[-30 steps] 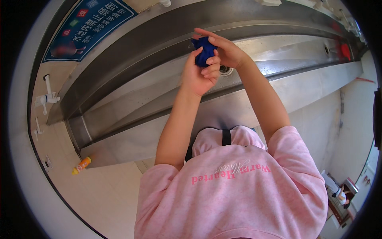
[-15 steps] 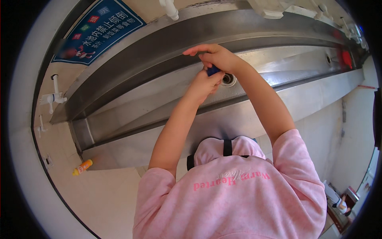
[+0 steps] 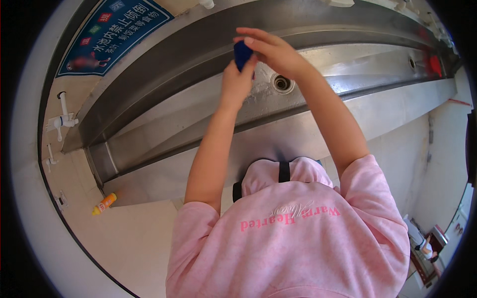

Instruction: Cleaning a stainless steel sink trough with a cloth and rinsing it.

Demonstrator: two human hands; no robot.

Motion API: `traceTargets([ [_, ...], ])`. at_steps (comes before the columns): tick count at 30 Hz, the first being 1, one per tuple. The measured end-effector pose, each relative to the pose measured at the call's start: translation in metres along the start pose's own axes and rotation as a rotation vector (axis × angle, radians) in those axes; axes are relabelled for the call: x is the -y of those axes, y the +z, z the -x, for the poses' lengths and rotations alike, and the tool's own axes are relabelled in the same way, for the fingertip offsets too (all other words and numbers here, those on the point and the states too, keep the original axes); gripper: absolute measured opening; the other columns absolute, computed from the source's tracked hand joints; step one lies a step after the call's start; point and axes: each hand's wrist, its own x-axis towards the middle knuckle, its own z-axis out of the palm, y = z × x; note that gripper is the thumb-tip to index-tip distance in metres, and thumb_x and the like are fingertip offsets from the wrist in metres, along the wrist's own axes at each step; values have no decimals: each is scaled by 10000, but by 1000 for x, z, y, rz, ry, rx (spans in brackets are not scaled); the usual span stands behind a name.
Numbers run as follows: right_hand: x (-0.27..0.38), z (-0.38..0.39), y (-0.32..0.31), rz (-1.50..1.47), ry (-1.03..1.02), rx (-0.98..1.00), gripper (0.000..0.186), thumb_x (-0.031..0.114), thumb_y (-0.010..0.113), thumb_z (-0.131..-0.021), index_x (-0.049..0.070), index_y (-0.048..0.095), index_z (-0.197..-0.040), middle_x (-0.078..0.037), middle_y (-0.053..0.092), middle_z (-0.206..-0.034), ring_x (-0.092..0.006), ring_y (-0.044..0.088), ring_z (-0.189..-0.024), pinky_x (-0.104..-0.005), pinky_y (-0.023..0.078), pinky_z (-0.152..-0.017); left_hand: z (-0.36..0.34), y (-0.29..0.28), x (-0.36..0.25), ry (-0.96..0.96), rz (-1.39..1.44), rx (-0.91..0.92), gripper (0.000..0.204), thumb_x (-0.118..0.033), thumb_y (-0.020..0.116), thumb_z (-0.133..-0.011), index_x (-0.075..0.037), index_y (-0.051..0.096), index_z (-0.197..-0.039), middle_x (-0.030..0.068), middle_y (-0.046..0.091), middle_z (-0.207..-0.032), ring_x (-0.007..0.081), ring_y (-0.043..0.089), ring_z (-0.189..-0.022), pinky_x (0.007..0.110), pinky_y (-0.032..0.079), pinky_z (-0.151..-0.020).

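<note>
A small dark blue cloth (image 3: 242, 54) is held up between my two hands over the long steel trough sink (image 3: 164, 130). My left hand (image 3: 235, 83) is closed round its lower end. From the right, my right hand (image 3: 279, 53) reaches over to its upper end, with some fingers bent against it and others stretched out past it. Part of the cloth is hidden by the fingers, so its full shape does not show. Just below my right hand lies the round drain (image 3: 282, 83) in the sink floor, with wet marks about it.
White taps (image 3: 63, 116) are fixed at the left, and more line the far edge. A blue sign (image 3: 112, 37) hangs at upper left. A yellow-orange bottle (image 3: 104, 203) stands by the sink's near left corner. Something red (image 3: 434, 66) is at the sink's right end.
Both hands have moved away from me and a little left, carrying the cloth. More of the cloth shows now, and the drain is uncovered to view.
</note>
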Motion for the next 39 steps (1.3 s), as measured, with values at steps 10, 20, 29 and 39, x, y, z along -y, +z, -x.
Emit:
traceTargets([
  [10, 6, 12, 18, -691, -115, 420, 576, 37, 494, -861, 55, 331, -1414, -202, 396, -1400, -243, 590, -1041, -395, 470, -943, 44, -7, -60, -578, 2451, 1007, 392, -364, 506, -939, -3, 468, -1087, -7, 401, -632, 72, 316, -382, 209, 246, -376],
  [20, 20, 8, 36, 72, 43, 256, 525, -45, 447, -823, 103, 508, -1323, -47, 503, -1030, -49, 346, -543, -194, 375, -525, 37, -40, -52, -569, 997, 717, 202, -237, 617, -860, -93, 497, -783, -47, 366, -557, 26, 307, -413, 201, 223, -387],
  [29, -14, -12, 35, 436, 50, -119, 584, -86, 367, -688, 148, 672, -1127, -46, 482, -967, -93, 424, -592, -235, 399, -508, 21, 3, -12, -25, -2, 159, 288, -287, 675, -758, -24, 622, -863, 139, 663, -729, 297, 652, -671, 377, 467, -567],
  [39, -47, -18, 26, 727, -234, -631, 482, -53, 402, -772, 178, 675, -1095, -48, 553, -772, -170, 523, -692, -291, 458, -696, 11, 4, -30, 15, -435, 209, 296, -357, 630, -749, -65, 673, -779, 162, 677, -756, 355, 660, -765, 423, 519, -631],
])
